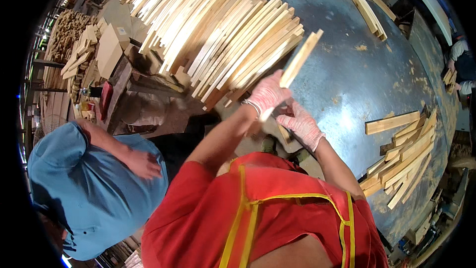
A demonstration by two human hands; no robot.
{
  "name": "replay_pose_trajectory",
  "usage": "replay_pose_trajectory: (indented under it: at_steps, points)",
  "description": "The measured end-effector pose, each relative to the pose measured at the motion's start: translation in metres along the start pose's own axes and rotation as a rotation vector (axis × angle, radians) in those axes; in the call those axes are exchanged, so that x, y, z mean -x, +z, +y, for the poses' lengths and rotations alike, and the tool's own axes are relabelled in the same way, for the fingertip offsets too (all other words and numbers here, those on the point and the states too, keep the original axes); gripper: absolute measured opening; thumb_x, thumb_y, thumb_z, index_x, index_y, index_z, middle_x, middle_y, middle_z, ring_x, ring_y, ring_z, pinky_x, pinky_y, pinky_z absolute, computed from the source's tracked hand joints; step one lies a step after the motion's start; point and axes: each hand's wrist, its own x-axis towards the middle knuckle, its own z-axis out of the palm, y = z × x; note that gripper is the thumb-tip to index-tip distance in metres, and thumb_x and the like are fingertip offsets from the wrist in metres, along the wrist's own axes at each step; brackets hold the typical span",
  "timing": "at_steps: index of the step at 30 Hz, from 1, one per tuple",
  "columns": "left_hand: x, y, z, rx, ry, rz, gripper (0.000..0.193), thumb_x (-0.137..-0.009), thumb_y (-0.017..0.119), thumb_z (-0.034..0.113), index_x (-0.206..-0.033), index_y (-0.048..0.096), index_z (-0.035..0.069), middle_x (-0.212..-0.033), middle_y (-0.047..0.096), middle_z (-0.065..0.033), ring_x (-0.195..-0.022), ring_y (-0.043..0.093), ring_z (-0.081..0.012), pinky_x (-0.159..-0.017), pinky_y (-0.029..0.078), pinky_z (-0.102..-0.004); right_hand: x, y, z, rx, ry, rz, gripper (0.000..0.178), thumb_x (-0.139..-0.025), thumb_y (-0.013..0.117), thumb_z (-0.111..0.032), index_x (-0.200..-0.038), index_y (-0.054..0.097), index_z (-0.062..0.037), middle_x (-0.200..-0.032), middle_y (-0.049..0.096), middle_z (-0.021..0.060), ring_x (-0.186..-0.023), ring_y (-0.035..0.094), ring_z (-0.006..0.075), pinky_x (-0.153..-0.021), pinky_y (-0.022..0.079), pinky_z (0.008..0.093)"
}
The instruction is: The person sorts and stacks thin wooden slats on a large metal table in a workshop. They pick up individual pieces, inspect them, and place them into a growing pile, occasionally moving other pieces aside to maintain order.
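Beside a dusty metal counter (347, 87), a wooden strip (300, 59) is being clasped aslant by the left grip (268, 93), while the right grip (303, 126) is being held loosely parted near the strip's lower end.

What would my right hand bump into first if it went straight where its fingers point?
Probably your left hand, which is gripping a wooden stick. They look very close, though the depth between them is hard to tell.
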Motion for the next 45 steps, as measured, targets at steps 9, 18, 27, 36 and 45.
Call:
replay_pose_trajectory:
  at_steps: [9, 18, 27, 36, 45]
  points:
    - [-0.037, -0.067, -0.037, -0.849, 0.090, 0.537, 0.044, -0.085, 0.076, 0.030, -0.123, 0.069, 0.009, -0.129, 0.065, -0.0118, -0.121, 0.063, -0.0294, -0.100, 0.052, -0.0476, 0.019, -0.020, 0.033, -0.156, 0.205, 0.085, 0.077, -0.096, 0.075, -0.020, -0.161, 0.039, 0.0000, -0.116, 0.068, 0.0074, -0.100, 0.063, 0.0163, -0.089, 0.052, 0.0298]
    - [-0.032, -0.062, -0.034, -0.988, 0.207, 0.472, 0.062, -0.094, 0.067, 0.025, -0.152, 0.047, 0.014, -0.149, 0.053, -0.0131, -0.138, 0.051, -0.0298, -0.114, 0.040, -0.0521, 0.055, -0.034, 0.070, -0.119, 0.347, 0.189, 0.077, -0.096, 0.072, -0.015, -0.163, 0.036, 0.0018, -0.112, 0.067, 0.0059, -0.095, 0.062, 0.0135, -0.083, 0.052, 0.0269]
    - [-0.018, -0.042, -0.043, -1.153, 0.684, 0.777, 0.050, -0.099, 0.071, 0.028, -0.142, 0.055, 0.007, -0.120, 0.068, -0.0143, -0.108, 0.067, -0.0270, -0.087, 0.059, -0.0437, 0.114, -0.209, 0.062, 0.961, 0.244, 0.543, 0.071, -0.091, 0.067, -0.017, -0.158, 0.045, -0.0155, -0.136, 0.066, 0.0127, -0.132, 0.058, 0.0368, -0.110, 0.048, 0.0448]
    - [0.034, 0.156, 0.062, -0.792, 0.854, 0.172, 0.078, -0.083, 0.082, 0.038, -0.146, 0.052, 0.003, -0.145, 0.056, -0.0206, -0.134, 0.054, -0.0407, -0.110, 0.044, -0.0554, 0.133, -0.307, 0.082, 1.540, 0.425, 0.187, 0.062, -0.091, 0.069, -0.025, -0.151, 0.055, -0.0238, -0.142, 0.059, 0.0068, -0.136, 0.053, 0.0284, -0.110, 0.041, 0.0508]
    - [0.058, 0.268, 0.114, -0.854, 0.398, -0.258, 0.073, -0.082, 0.084, 0.032, -0.143, 0.056, 0.004, -0.133, 0.065, -0.0231, -0.111, 0.069, -0.0378, -0.095, 0.057, -0.0446, 0.316, -0.360, 0.121, 0.905, 0.420, 1.253, 0.060, -0.081, 0.079, -0.041, -0.124, 0.065, -0.0020, -0.116, 0.066, 0.0242, -0.109, 0.065, 0.0403, -0.095, 0.054, 0.0493]
